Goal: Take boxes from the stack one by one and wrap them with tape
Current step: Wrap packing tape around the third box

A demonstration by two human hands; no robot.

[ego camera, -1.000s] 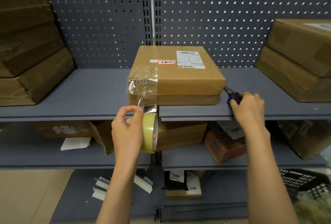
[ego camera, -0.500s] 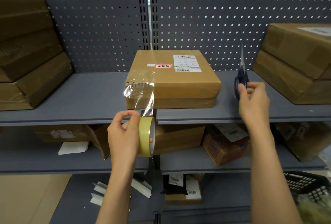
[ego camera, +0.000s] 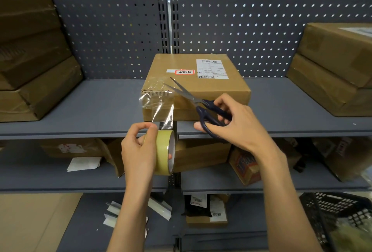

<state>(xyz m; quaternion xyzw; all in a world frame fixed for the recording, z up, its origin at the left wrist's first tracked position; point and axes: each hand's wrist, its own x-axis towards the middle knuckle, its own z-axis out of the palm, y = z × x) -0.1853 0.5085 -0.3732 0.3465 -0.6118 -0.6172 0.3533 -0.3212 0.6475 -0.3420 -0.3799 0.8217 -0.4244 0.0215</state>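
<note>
The shelf (ego camera: 80, 118) holds big brown stacks of boxes at the far left (ego camera: 34, 66) and the far right (ego camera: 332, 66). Between them, one box (ego camera: 201, 90) sits by itself at the front edge of the shelf, with white labels on top.

A clear strip of tape (ego camera: 159, 106) is stuck on the box's top left corner. It hangs down over the front to the tape roll (ego camera: 165, 151), just below the shelf edge. The left hand (ego camera: 138, 151) wraps around the roll and pulls the strip tight.

The biggest change is on the right. A second ago the right hand (ego camera: 235, 124) was reaching for the scissors (ego camera: 193, 100) lying on the shelf beside the box. Then it lifted them up. Now it has brought them over in front of the box, its fingers through the dark handles. The blades are spread apart and point at the strip, very near it.

The tape looks whole, not cut yet. I think a snip comes next, to free the roll. Then the loose end can be pressed down flat on the box.
</note>
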